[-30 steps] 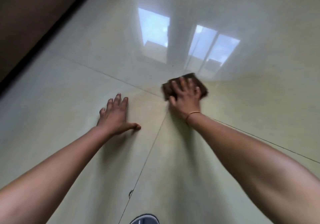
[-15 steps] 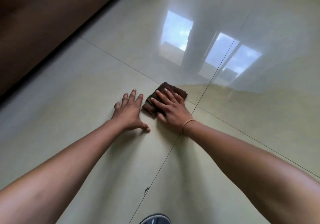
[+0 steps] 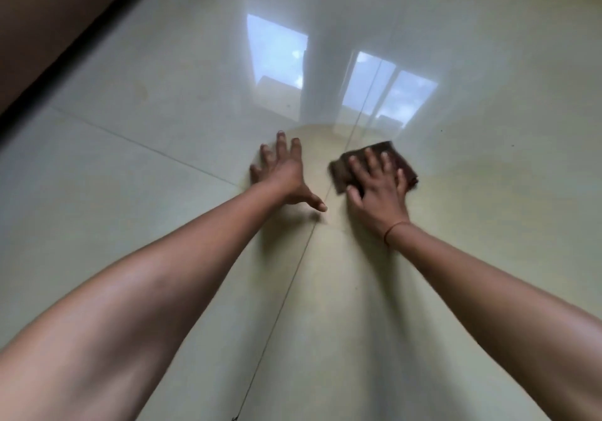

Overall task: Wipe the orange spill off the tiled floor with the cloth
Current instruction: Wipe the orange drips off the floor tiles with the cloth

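Under your right hand (image 3: 378,189): the brown cloth (image 3: 341,173) lies flat on the tiled floor (image 3: 130,192), just right of the grout line (image 3: 293,274)
Right hand: spread over the cloth, fingers straight, palm pressing down; nothing gripped; an orange thread (image 3: 392,230) circles your wrist
Left hand (image 3: 283,176): flat on the tile just left of the grout line; fingers splayed, thumb pointing toward the cloth without touching it; holding nothing
Orange spill (image 3: 321,140): a faint yellowish film around both hands; its edges are hard to tell
Beyond your hands: window reflections (image 3: 277,52) on the glossy tiles
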Available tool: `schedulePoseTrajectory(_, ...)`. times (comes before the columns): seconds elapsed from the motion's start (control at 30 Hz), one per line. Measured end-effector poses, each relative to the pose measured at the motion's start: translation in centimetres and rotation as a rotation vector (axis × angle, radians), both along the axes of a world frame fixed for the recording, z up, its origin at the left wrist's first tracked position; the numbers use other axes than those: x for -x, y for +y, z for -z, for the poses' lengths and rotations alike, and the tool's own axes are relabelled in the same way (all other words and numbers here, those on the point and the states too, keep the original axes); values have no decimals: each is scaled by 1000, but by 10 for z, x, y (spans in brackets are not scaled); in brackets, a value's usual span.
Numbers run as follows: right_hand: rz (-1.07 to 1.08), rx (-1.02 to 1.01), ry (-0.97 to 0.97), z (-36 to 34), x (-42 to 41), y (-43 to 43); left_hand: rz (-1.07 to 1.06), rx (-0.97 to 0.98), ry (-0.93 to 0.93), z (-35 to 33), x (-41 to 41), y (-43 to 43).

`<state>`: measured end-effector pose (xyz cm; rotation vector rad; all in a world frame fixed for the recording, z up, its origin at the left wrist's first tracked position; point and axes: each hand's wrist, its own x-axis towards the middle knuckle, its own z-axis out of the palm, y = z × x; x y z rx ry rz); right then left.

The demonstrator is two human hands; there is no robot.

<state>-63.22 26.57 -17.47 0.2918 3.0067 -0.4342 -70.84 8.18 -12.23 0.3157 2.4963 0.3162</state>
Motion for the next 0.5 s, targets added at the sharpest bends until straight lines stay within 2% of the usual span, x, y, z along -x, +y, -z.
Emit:
schedulePoseTrajectory(0.07, -180, -37, -3, 4, -31, 12, 87, 2, -49, -2, 3, 43)
schedulePoseTrajectory(0.1, -193, -43, -9, 3, -37, 29, 109, 23, -81, -1, 4, 57)
schedulePoseTrajectory(0.17, -18, -58, -14, 3, -25, 78, 123, 87, -139, 2, 7, 71)
schedulePoseTrajectory(0.23, 258, -70, -23, 4, 8, 124, 134, 127, -156, 6, 13, 77)
schedulePoseTrajectory(0.27, 378, -60, -26, 4, 28, 138, 139, 140, -155, 7, 15, 80)
schedulePoseTrajectory(0.33, 486, -56, -13, 4, 61, 129, 136, 146, -161, 6, 17, 80)
schedulePoseTrajectory(0.4, 360, -23, -7, 2, 71, 104, 141, 144, -161, 4, 20, 86)
schedulePoseTrajectory(0.5, -78, -7, -17, 0, 13, 87, 143, 152, -154, 4, 22, 83)
